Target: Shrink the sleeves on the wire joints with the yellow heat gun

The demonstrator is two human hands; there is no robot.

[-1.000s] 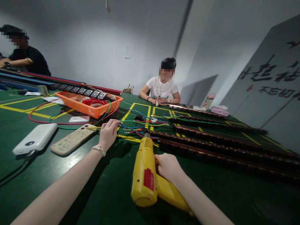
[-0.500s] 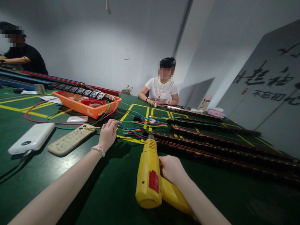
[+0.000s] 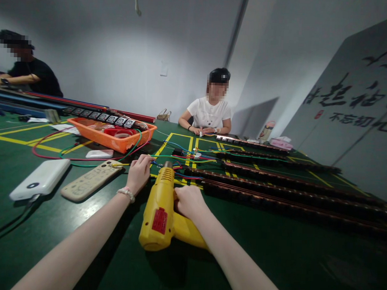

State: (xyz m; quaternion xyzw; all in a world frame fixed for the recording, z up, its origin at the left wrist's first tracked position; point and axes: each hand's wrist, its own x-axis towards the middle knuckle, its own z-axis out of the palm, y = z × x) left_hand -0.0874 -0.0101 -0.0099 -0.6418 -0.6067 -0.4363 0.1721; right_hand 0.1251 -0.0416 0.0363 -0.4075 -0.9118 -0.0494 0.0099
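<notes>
My right hand (image 3: 190, 200) is wrapped round the grip of a yellow heat gun (image 3: 158, 207) with a red label. Its metal nozzle points away from me, close to several coloured wires (image 3: 180, 172). At the left, my left hand (image 3: 139, 170) has its fingers closed on thin wires, and a yellow wire end (image 3: 121, 164) sticks out on its left side. The wires run right towards long dark strips (image 3: 258, 191) lying on the table. The heat gun's nozzle hides some of the wire ends.
Left of my hands lie a beige phone (image 3: 90, 181), a white power bank (image 3: 41, 180) with a cable, and an orange basket (image 3: 117, 144) holding parts. Across the green table (image 3: 119, 261) sits a person (image 3: 210, 111) in white; another person (image 3: 37, 74) works at far left.
My right hand has brought the heat gun left and slightly forward, so its nozzle is now near my left hand. My left hand stays almost in place.
</notes>
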